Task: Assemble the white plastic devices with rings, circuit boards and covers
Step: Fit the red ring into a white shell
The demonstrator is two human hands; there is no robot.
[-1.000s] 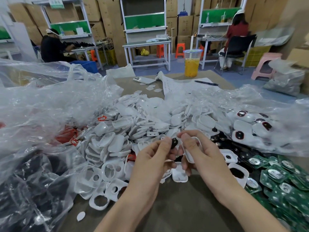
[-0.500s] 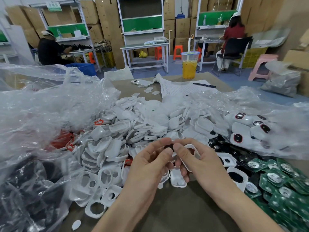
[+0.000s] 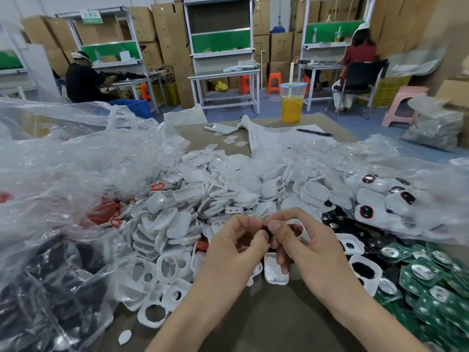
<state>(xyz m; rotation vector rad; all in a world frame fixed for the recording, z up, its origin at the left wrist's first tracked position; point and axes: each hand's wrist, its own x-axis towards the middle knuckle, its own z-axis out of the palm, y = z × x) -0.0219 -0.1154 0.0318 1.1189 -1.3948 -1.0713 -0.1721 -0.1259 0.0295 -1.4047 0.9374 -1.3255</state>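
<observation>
My right hand grips a white plastic shell by its edge, thumb on top. My left hand pinches a small black ring against the shell's opening, so the two hands meet fingertip to fingertip. A big heap of white shells and covers lies behind the hands. Green circuit boards are piled at the right. Finished white devices with dark rings lie inside a clear bag at the right. Red rings show through a bag at the left.
Clear plastic bags crowd the table's left side, with dark parts inside one. A cup of yellow drink, a phone, a paper sheet and a pen sit at the far end. Bare brown table shows below the hands.
The hands have closed together: the black ring that showed between the fingertips is now pressed at the shell and mostly hidden. Both hands sit a little lower in view.
</observation>
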